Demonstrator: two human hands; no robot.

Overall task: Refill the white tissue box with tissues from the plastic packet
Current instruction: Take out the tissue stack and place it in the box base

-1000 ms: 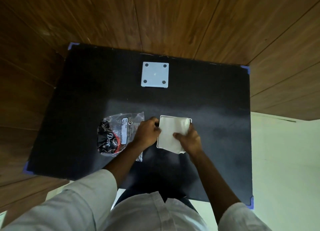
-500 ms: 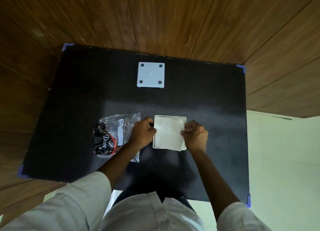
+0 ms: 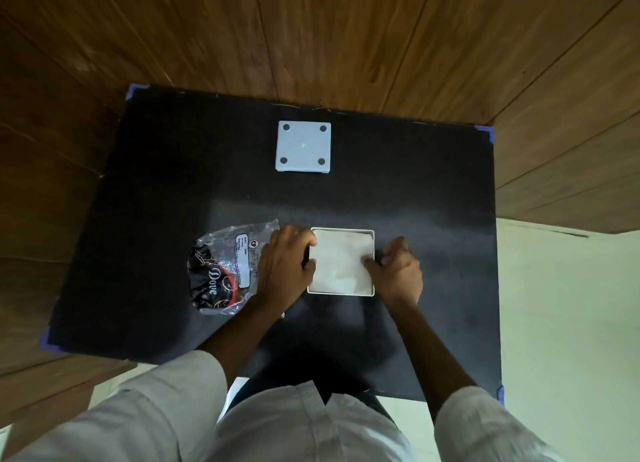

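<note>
While the black bench (image 3: pixel 433 191) carries everything, the white tissue box (image 3: pixel 373 234), filled with tissues (image 3: pixel 341 262), sits between the hands, left hand (image 3: pixel 284 271) gripping its left wall, right hand (image 3: pixel 398 271) curled against its right wall; the plastic packet (image 3: pixel 221 271) lies just left of the left hand.

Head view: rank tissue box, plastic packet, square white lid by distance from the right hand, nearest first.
From the right hand:
1. Tissue box, touching it, just to its left.
2. Plastic packet, beyond the box, under the left hand.
3. Square white lid, alone at the mat's far edge.
</note>
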